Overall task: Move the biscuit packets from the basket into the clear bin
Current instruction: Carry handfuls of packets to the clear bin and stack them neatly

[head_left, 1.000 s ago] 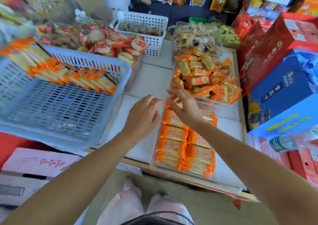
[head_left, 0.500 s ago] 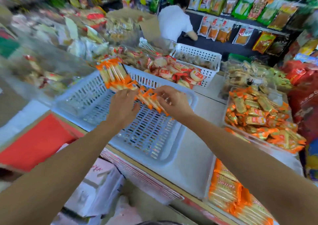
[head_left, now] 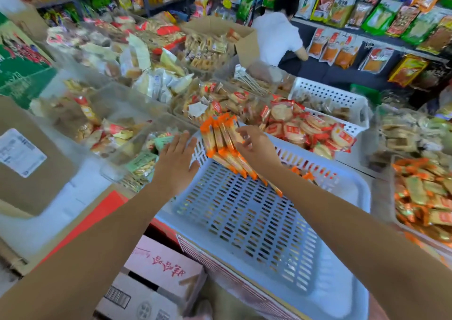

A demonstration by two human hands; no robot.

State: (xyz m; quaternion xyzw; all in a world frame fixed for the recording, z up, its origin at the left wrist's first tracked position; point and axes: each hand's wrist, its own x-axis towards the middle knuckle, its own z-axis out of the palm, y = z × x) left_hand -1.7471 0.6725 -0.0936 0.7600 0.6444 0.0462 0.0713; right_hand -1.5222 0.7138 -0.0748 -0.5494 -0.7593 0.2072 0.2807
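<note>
**Collecting the row at the basket's far wall**

Head view.
- The blue basket (head_left: 244, 221) is mostly bare. The orange biscuit packets (head_left: 221, 138) stand in a leaning row against its far wall, and a few more trail along that wall to the right.
- Left hand (head_left: 175, 159): spread flat with straight fingers at the basket's far-left corner. It is just beside the row and holds nothing.
- Right hand (head_left: 256, 146): over the far wall, with thumb and curled fingers pinching the right side of the row.

To do this step well, I'd bring the flat left hand against the row's left end and squeeze the packets between both palms. Then lift them as one block so none slide out.

The heap of orange and green packets (head_left: 425, 197) lies right of the basket. I can't tell whether its tub is the clear bin meant.
</note>
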